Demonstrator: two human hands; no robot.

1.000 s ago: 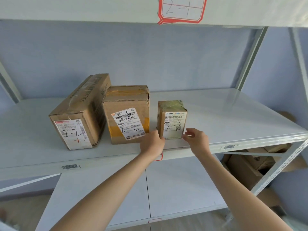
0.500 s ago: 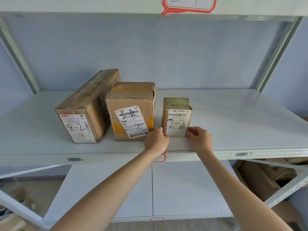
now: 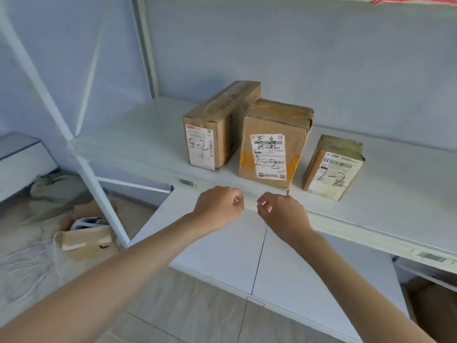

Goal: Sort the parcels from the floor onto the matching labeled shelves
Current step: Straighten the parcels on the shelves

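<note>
Hands, left (image 3: pixel 218 206) and right (image 3: pixel 282 211), seemingly loosely curled, empty, before shelf (image 3: pixel 138 134).

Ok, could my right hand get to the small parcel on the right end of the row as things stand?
Probably yes. The right hand holds nothing and hangs by the shelf edge, and the small parcel stands near the front with bare shelf on its right side.

Three parcels marked 2-2 stand on the shelf (image 3: pixel 138 134): long box (image 3: pixel 220 125), middle box (image 3: pixel 272 144), small box (image 3: pixel 333 167). Left hand (image 3: pixel 217 206) and right hand (image 3: pixel 282 212), loosely curled, hold nothing before the shelf edge.
</note>
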